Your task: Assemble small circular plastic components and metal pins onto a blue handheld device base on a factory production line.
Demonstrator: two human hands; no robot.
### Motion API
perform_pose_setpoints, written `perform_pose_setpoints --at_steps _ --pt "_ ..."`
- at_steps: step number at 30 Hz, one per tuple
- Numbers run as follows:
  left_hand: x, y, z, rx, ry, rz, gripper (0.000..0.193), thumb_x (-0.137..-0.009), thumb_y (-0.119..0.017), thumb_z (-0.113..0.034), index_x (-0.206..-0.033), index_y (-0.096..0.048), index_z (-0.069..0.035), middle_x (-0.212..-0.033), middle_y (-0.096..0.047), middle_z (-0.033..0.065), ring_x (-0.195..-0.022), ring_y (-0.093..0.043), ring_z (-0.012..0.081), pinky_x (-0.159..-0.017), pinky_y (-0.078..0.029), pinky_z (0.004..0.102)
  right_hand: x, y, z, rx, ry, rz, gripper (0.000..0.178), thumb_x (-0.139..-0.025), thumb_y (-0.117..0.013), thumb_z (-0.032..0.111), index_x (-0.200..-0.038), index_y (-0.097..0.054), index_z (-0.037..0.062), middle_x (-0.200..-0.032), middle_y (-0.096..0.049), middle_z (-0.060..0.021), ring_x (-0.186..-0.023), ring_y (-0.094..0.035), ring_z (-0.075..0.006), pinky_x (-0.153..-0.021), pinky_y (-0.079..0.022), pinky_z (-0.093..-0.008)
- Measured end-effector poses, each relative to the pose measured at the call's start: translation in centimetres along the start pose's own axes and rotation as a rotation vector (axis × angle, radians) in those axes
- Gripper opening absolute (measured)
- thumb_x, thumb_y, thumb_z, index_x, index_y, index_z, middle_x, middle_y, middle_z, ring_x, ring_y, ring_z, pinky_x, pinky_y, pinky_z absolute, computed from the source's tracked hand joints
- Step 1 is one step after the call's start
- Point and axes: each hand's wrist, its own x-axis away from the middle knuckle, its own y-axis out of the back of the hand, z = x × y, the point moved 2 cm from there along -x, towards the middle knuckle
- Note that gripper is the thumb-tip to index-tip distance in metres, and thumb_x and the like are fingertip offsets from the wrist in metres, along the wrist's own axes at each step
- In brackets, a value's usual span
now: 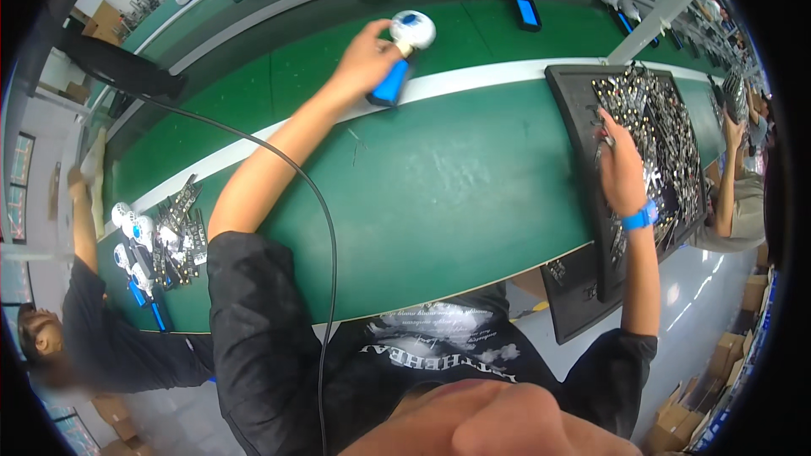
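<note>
My left hand (366, 59) reaches out over the far side of the bench, its fingers wrapped around a handheld device with a round white head (414, 29) and a blue-and-black body (390, 84). The device is at the green conveyor belt, by the white rail. On the right, my right hand (621, 165) is over a black tray (579, 143) heaped with small circuit boards (650, 118). Its fingers are drawn together near the tray's left part; whatever they may hold is too small to make out.
Similar devices (139, 241) and loose boards (179, 236) lie at the bench's left end, near a co-worker (110, 321). Another device (522, 4) sits on the belt. A black cable (329, 236) hangs across the view. A metal post (663, 13) stands beyond the tray.
</note>
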Motion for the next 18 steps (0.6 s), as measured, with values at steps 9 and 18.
perform_pose_setpoints --at_steps 9,18 --pt "9.7 -4.5 -3.2 -0.143 -0.181 0.217 0.035 -0.089 -0.069 -0.013 -0.123 -0.069 -0.004 -0.097 -0.072 0.0123 -0.082 -0.067 0.0169 -0.077 -0.055 0.0304 -4.5 -10.5 13.1 -0.755 -0.2 0.091 0.052 -0.101 -0.045 -0.003 -0.153 -0.041 0.0018 -0.098 -0.064 -0.0081 -0.083 -0.065 -0.0163 -0.077 -0.053 -0.0299" --pt "8.8 -2.8 -1.5 0.335 -0.104 0.494 0.027 -0.086 -0.075 -0.003 -0.112 -0.075 -0.003 -0.095 -0.07 0.0037 -0.081 -0.062 0.0111 -0.078 -0.053 0.0274 -3.6 -14.6 13.5 -0.934 -0.285 0.071 0.053 -0.102 -0.044 -0.001 -0.155 -0.037 0.0018 -0.097 -0.061 -0.0041 -0.078 -0.063 -0.0115 -0.071 -0.051 -0.0266"
